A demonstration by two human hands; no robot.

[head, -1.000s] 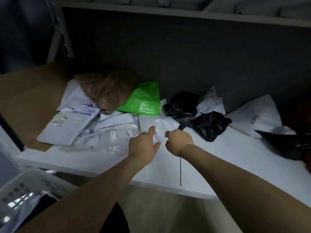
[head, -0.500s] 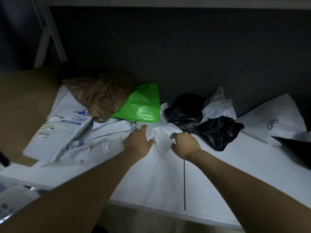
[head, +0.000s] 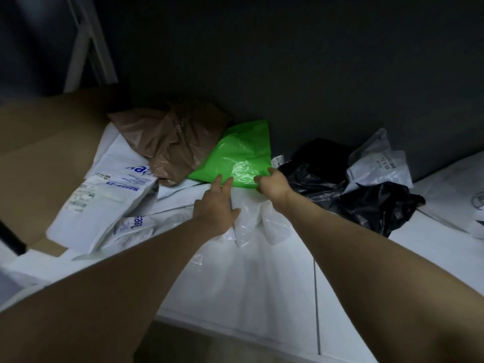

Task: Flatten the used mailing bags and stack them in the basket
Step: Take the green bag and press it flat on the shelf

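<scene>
A bright green mailing bag [head: 239,155] lies crumpled at the back of the white table [head: 262,289], against the dark wall. My right hand [head: 273,183] grips its near right corner with curled fingers. My left hand [head: 216,205] reaches with straight fingers that touch the green bag's near edge, its palm over a crumpled clear white bag [head: 258,224]. The basket is out of view.
A brown bag [head: 170,142] and several white printed mailers [head: 104,200] pile up on the left over brown cardboard [head: 39,142]. Black bags [head: 366,203] and a white labelled bag [head: 379,163] lie on the right. A white ladder leg [head: 86,43] stands at the back left.
Both hands have left the crumpled white bag and moved farther back to the green bag. The right hand has taken hold of its corner. The view has shifted forward, and the basket has dropped out.
</scene>
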